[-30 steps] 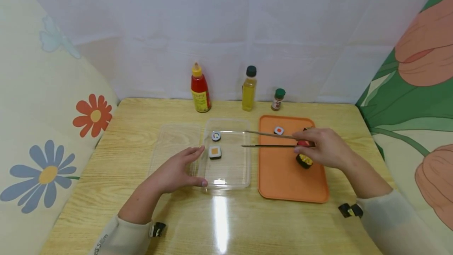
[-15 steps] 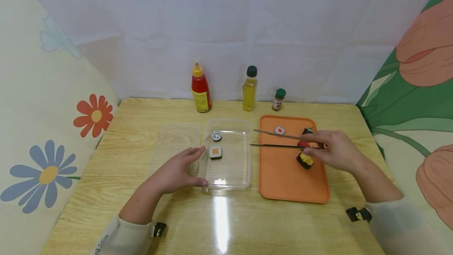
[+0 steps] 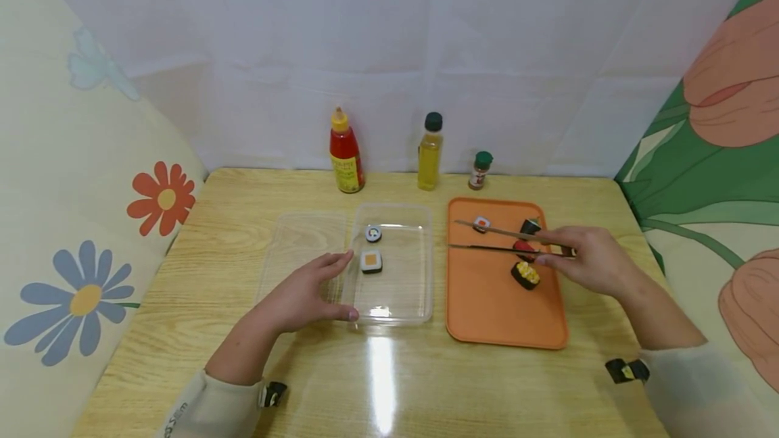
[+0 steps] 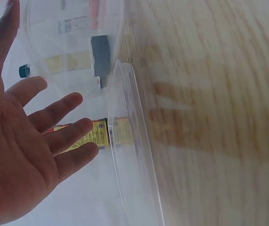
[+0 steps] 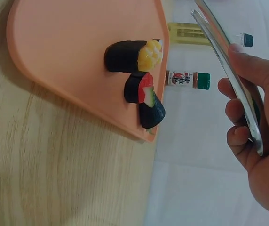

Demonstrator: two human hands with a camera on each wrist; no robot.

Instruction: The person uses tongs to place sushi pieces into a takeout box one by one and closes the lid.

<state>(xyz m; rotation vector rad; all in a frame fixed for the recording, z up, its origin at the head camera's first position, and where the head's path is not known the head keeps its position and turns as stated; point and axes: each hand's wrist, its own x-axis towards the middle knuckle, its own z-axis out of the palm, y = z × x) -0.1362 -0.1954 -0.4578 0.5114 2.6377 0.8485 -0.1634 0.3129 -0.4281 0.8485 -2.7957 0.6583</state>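
Note:
My right hand (image 3: 587, 259) grips long metal tongs (image 3: 505, 231), their arms apart with nothing between the tips. They extend leftward above an orange tray (image 3: 493, 320). On the tray are a small white roll with a red centre (image 3: 482, 220), a dark cone-shaped hand roll (image 3: 529, 226), a red-topped sushi piece (image 3: 522, 247) and a yellow-topped sushi piece (image 3: 526, 276). My left hand (image 3: 307, 293) spreads its fingers by the left side of a clear plastic container (image 3: 429, 269); whether it touches is unclear. A round roll (image 3: 373, 234) and a square orange-centred roll (image 3: 371, 261) sit inside.
A clear lid (image 3: 304, 232) lies left of the container, partly behind my left hand. Along the back stand a red sauce bottle (image 3: 345, 161), an oil bottle (image 3: 429, 161) and a green-capped spice jar (image 3: 479, 171). A white cloth (image 3: 274, 86) hangs behind the table.
My right hand has moved right, carrying the tongs' tips from over the container to over the tray. My left hand stays in place.

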